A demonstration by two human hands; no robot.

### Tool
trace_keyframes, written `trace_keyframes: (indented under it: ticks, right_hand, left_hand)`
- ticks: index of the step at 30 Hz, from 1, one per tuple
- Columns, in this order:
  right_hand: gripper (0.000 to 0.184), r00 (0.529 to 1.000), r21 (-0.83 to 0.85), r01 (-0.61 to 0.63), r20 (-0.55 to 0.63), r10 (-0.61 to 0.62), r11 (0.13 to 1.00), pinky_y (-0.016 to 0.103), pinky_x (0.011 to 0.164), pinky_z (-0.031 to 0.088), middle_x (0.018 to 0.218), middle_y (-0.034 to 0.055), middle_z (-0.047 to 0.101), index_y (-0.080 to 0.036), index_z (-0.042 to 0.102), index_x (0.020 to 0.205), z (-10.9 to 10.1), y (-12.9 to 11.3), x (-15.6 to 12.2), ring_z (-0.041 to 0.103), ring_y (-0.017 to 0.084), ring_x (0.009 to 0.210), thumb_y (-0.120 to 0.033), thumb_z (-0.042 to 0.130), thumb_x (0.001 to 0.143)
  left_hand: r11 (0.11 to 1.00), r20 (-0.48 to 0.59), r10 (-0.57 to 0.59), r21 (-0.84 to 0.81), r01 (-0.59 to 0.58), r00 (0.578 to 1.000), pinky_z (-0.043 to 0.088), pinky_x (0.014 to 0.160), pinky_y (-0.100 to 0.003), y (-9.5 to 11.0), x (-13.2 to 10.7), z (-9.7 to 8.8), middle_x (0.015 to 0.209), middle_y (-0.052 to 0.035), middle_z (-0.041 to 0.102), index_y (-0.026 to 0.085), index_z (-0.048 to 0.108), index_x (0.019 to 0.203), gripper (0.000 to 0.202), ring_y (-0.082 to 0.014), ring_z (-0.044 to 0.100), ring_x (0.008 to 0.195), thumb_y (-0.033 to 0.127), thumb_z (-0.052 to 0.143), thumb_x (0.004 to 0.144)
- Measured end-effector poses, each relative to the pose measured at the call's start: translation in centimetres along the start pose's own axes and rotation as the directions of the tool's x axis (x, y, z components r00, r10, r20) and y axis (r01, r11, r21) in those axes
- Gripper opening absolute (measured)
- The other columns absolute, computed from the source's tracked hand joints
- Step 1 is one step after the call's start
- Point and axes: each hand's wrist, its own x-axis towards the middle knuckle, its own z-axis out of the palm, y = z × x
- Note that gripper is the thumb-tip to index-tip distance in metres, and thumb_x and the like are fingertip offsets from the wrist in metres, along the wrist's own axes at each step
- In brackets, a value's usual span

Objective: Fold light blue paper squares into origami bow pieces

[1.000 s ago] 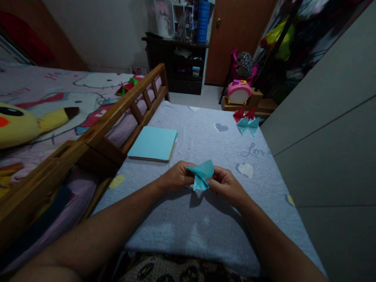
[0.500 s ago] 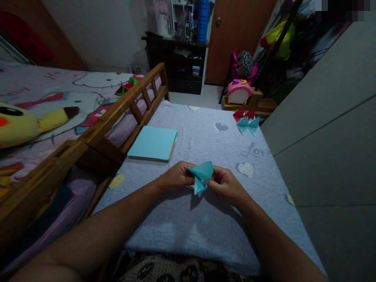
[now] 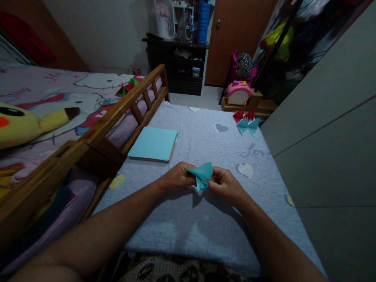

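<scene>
A folded teal paper piece (image 3: 201,174) is held just above the grey-blue bedspread (image 3: 205,219). My left hand (image 3: 175,177) pinches its left side with closed fingers. My right hand (image 3: 225,184) pinches its right side, fingers closed too. A stack of square paper sheets with a teal top sheet (image 3: 153,143) lies further off to the left of my hands. Finished folded pieces, teal (image 3: 248,125) and red (image 3: 244,114), rest at the far right edge of the bedspread.
A wooden bed rail (image 3: 117,117) runs along the left, with a yellow plush toy (image 3: 26,123) on the bed behind it. A grey cabinet wall (image 3: 329,129) stands on the right. A dark shelf (image 3: 179,62), a brown door (image 3: 235,35) and a pink toy (image 3: 239,91) are at the back.
The teal piece has been pressed slightly smaller and lower between my fingers. My hands have stayed in the same spot.
</scene>
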Motion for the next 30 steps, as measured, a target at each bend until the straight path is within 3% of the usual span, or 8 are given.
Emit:
trace_keyframes:
  ticks: [6,11,17,24,30]
  right_hand:
    - [0.024,1.0,0.043,0.007,-0.005,-0.006,0.999,0.02,0.045,0.025,0.058,-0.0065,0.048,-0.018,0.057,0.076,0.1,-0.5,-0.1,0.035,0.006,0.049,-0.032,0.076,0.071]
    - [0.019,1.0,0.081,0.022,0.013,-0.023,0.996,0.019,0.045,0.03,0.059,-0.0071,0.05,-0.018,0.059,0.079,-0.1,-0.7,-0.3,0.039,0.006,0.048,-0.027,0.074,0.071]
    - [0.021,0.998,0.163,0.044,0.047,-0.052,0.986,0.021,0.048,0.04,0.061,-0.0049,0.056,-0.018,0.064,0.085,-0.7,-0.7,-0.7,0.049,0.008,0.048,-0.038,0.07,0.078]
    - [0.031,0.995,0.123,0.098,0.006,-0.1,0.987,0.022,0.048,0.039,0.061,-0.0039,0.056,-0.017,0.07,0.096,-0.6,-0.6,-0.8,0.047,0.008,0.047,-0.045,0.069,0.083]
    - [0.031,0.988,0.072,0.132,-0.093,-0.125,0.989,0.022,0.048,0.035,0.056,-0.0046,0.051,-0.018,0.067,0.085,-0.1,-1.0,-0.8,0.043,0.008,0.048,-0.049,0.069,0.083]
  left_hand:
    - [0.999,-0.009,0.012,-0.041,-0.013,1.0,0.039,0.057,-0.021,0.3,-0.1,0.3,0.065,-0.001,0.064,0.012,0.076,0.074,0.01,-0.0093,0.05,0.059,0.019,0.077,0.067]
    - [0.999,-0.037,0.015,-0.029,-0.016,0.999,0.039,0.058,-0.022,0.3,-0.1,0.2,0.063,-0.0013,0.064,0.011,0.076,0.074,0.014,-0.0095,0.05,0.057,0.024,0.078,0.068]
    - [0.998,-0.034,0.046,-0.039,-0.048,0.998,0.043,0.061,-0.023,0.3,0.0,-0.2,0.068,-0.0043,0.069,0.012,0.077,0.075,0.015,-0.0122,0.057,0.063,0.026,0.08,0.069]
    - [0.998,-0.022,0.058,-0.022,-0.059,0.998,0.042,0.061,-0.023,0.4,-0.1,-0.2,0.066,-0.0026,0.067,0.011,0.075,0.075,0.016,-0.0103,0.053,0.06,0.026,0.079,0.071]
    - [0.99,-0.041,0.131,0.061,-0.128,0.991,0.041,0.064,-0.025,1.2,-0.1,0.2,0.069,-0.0007,0.06,0.012,0.073,0.072,0.018,-0.0112,0.051,0.063,0.03,0.077,0.075]
